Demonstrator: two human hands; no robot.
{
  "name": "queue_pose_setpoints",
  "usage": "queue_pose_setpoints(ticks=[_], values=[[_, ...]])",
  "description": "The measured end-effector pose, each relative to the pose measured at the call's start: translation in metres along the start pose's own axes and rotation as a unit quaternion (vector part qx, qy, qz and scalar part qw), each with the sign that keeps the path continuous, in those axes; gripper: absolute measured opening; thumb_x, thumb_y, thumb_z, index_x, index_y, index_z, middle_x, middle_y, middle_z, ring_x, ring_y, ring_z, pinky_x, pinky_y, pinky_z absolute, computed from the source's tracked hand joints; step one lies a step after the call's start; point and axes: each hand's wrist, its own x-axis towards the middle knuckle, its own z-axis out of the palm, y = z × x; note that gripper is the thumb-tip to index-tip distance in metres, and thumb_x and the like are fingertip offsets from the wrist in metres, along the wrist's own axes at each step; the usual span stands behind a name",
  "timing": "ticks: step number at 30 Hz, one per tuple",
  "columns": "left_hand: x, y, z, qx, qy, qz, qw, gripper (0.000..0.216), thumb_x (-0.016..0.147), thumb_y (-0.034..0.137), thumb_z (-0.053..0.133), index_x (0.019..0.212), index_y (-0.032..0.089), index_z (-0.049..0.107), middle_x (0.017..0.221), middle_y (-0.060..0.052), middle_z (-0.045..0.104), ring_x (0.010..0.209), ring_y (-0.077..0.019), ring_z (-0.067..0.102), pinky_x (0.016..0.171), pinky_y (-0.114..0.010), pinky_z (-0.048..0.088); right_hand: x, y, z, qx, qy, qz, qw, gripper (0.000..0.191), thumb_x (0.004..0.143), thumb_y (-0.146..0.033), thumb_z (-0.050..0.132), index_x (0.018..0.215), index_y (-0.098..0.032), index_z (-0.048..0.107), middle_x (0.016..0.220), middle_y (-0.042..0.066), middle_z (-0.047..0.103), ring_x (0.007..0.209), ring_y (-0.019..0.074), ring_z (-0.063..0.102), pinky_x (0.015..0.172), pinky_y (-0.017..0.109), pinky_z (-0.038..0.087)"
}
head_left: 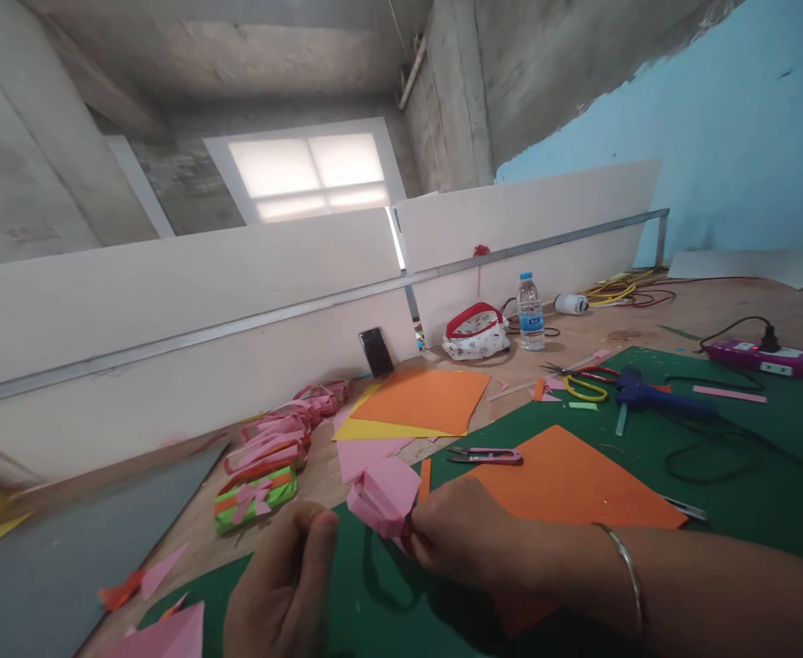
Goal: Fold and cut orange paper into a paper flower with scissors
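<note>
Pink folded paper [384, 496], shaped like a small box or pouch, is gripped at its lower right by my right hand [466, 530]. Fingers of that hand are closed on it, just above the green cutting mat [366, 631]. To the left, my left hand [281, 589] is closed, its thumb pressed to the curled index finger; whether anything is between them is hidden. A short gap separates it from the pink paper. Beneath and beyond my right hand lies an orange paper sheet [572, 480], with pink-handled thread snips [487, 455] at its far left edge.
Finished-looking pink paper pieces [278, 434] and a green paper purse [257, 498] line the left. Orange and yellow sheets [421, 402], a phone [375, 352], cloth pouch [476, 334] and water bottle [530, 315] stand behind. Scissors [585, 388], blue glue gun [648, 393] and purple power strip [761, 356] lie right.
</note>
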Motion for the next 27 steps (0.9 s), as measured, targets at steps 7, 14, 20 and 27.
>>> queue_pose_setpoints(ticks=[7,14,20,27], values=[[0.003,0.004,-0.001,-0.063,-0.029,-0.071,0.995,0.031,0.08,0.048,0.045,0.063,0.023,0.044,0.057,0.007,0.039,0.056,-0.0115,0.038,0.052,-0.02,0.031,0.001,0.002,0.007,-0.009,-0.065,-0.059,0.996,0.015,0.074,-0.024,0.055,0.067,-0.018,0.067,0.064,0.005,0.068,0.054,0.0222,0.061,0.042,0.025,0.022],[0.006,0.002,-0.002,-0.047,-0.021,-0.117,0.992,0.041,0.08,0.053,0.038,0.055,0.023,0.028,0.055,0.006,0.025,0.052,-0.0124,0.028,0.05,-0.026,0.022,-0.002,0.007,-0.011,0.105,-0.107,-0.109,0.983,0.023,0.081,-0.025,0.051,0.093,-0.032,0.069,0.087,-0.004,0.072,0.071,0.0166,0.063,0.047,0.023,0.026],[0.016,-0.003,-0.007,0.033,0.024,-0.093,0.995,0.034,0.08,0.052,0.037,0.063,0.023,0.045,0.058,0.005,0.045,0.058,-0.0155,0.044,0.055,-0.026,0.032,-0.004,0.01,-0.023,0.045,-0.104,-0.074,0.991,0.014,0.067,-0.014,0.05,0.072,-0.017,0.063,0.068,0.003,0.065,0.054,0.014,0.051,0.044,0.023,0.018],[0.015,0.003,-0.009,0.003,0.009,-0.106,0.994,0.032,0.067,0.055,0.056,0.074,0.025,0.059,0.066,0.004,0.062,0.064,-0.0178,0.056,0.059,-0.025,0.038,0.004,0.016,-0.02,0.328,0.033,0.056,0.942,0.018,0.062,-0.013,0.045,0.049,-0.016,0.033,0.049,-0.005,0.032,0.049,0.0074,0.028,0.044,0.023,0.016]])
